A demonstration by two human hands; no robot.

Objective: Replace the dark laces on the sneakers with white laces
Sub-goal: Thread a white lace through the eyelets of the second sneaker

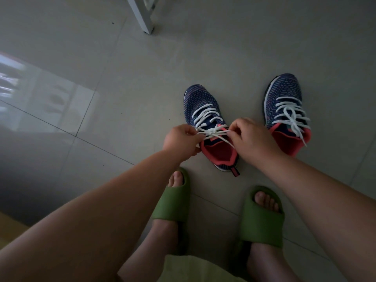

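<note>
Two navy knit sneakers w/ white laces on grey tiled floor (101, 58), centre-right: left sneaker (205, 110) nearer, right sneaker (284, 98) beside it. Green foam slides (262, 222) bottom centre. White furniture leg (142, 15) top.

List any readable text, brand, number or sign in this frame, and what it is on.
None can be read.
Left sneaker: no logo or lettering shows.
Right sneaker: the same.
Green slides: plain, no marking visible.
White furniture leg: no label.
</note>
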